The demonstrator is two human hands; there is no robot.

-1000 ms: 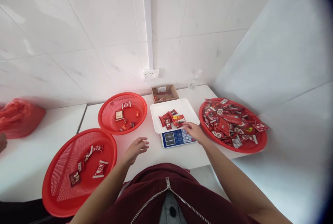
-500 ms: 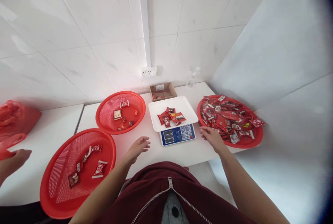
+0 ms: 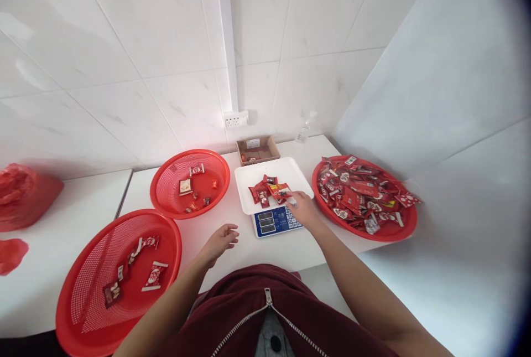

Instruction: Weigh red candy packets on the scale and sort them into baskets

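Observation:
A white scale [image 3: 271, 221] with a blue keypad stands mid-table, a pile of red candy packets [image 3: 269, 191] on its white pan [image 3: 253, 177]. My right hand [image 3: 303, 208] reaches to the pan's front right corner, fingertips at the packets; whether it grips one is unclear. My left hand [image 3: 218, 242] hovers palm-up over the table left of the scale, fingers loosely curled and apart, empty.
A red basket [image 3: 385, 231] heaped with wrapped candies sits to the right. Two red mesh baskets [image 3: 166, 171] [image 3: 83, 268] with a few candies each lie left. A small cardboard box [image 3: 257, 149] and a bottle [image 3: 303, 131] stand by the wall; red bags [image 3: 22, 193] far left.
My right hand moved from the pan over to the candy basket and has come back to the pan's packets. A second person's hand at far left has left the view.

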